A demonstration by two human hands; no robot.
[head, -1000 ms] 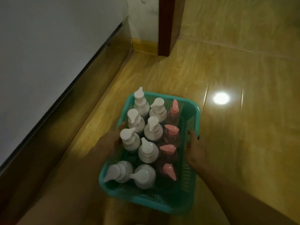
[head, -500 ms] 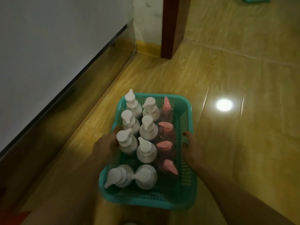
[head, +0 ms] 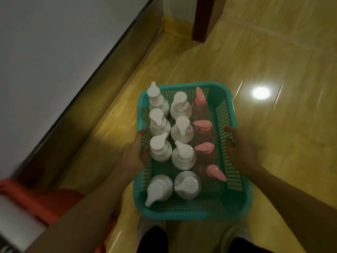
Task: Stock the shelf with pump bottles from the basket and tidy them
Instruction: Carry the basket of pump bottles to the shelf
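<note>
Left hand (head: pixel 134 155) | right hand (head: pixel 240 150) | grip basket (head: pixel 184 212) sides, between them

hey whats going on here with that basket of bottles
A person is carrying a teal plastic mesh basket over a glossy yellow tiled floor. The left hand grips its left rim and the right hand its right rim. Inside stand eight white pump bottles in two rows and four clear bottles with pink pumps in a third. None has been taken out yet.

The teal basket (head: pixel 226 114) is perforated plastic; the bottles' white pumps (head: pixel 158 143) look smooth, matt plastic; the yellow floor tiles (head: pixel 273 152) shine glossy.
</note>
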